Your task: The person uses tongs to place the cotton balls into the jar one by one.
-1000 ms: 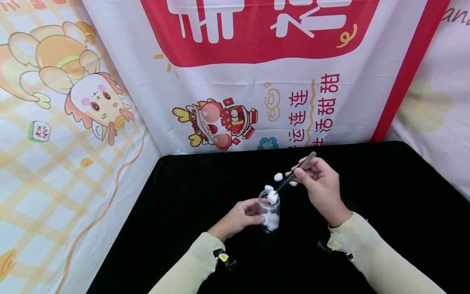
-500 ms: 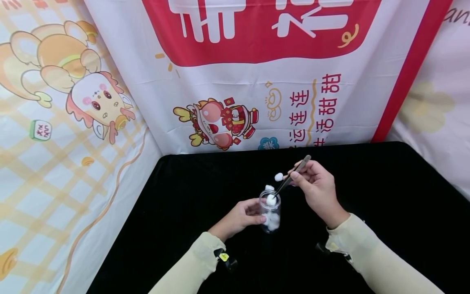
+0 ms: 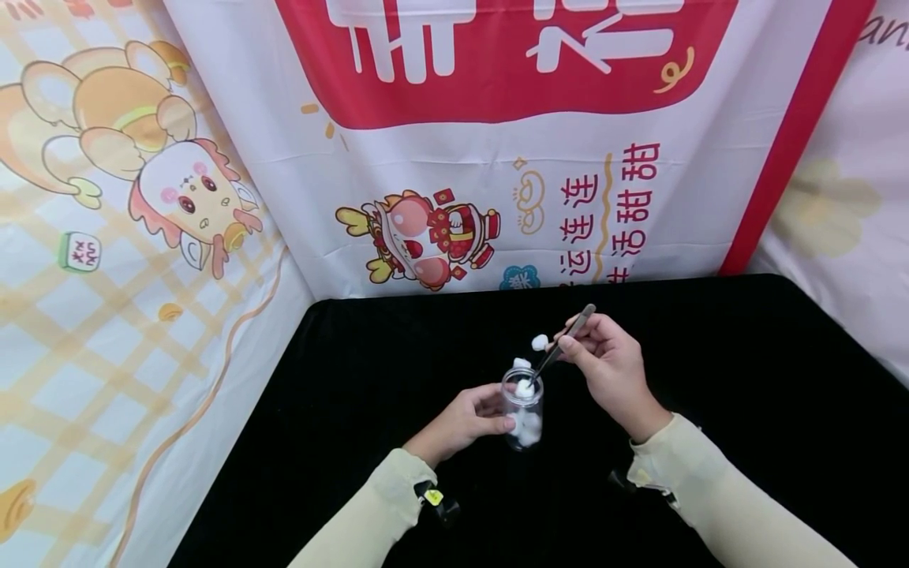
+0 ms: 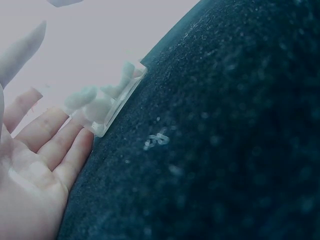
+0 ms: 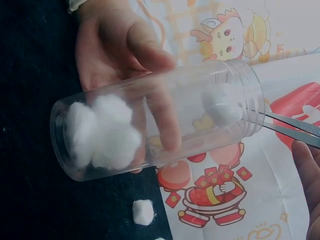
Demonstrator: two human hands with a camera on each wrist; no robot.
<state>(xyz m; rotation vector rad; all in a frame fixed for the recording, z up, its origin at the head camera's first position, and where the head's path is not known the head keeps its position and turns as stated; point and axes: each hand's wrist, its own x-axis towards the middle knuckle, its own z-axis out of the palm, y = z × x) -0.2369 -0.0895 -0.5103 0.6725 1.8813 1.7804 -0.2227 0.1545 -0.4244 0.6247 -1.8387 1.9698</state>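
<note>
A clear plastic jar (image 3: 524, 422) stands mouth up in the head view, several white cotton balls (image 5: 105, 132) at its bottom. Curled round the jar's side, my left hand (image 3: 465, 422) keeps hold of it; the left wrist view shows that hand's fingers against the wall. Metal tweezers (image 3: 564, 339) are pinched in my right hand (image 3: 611, 371), slanting down to the jar. Their tips are inside the mouth, at another cotton ball (image 5: 222, 106) near the neck. Whether the tips still squeeze this ball, I cannot tell.
Loose cotton balls lie beyond the jar, one (image 3: 540, 342) near my right fingers and another (image 3: 521, 363) just behind the rim. Black cloth (image 3: 355, 379) covers the table. A printed curtain (image 3: 426, 158) hangs along the table's back edge.
My right hand has moved down and left with the tweezers, and the cotton ball has sunk from the jar's rim into its neck. The left hand and jar stay put.
</note>
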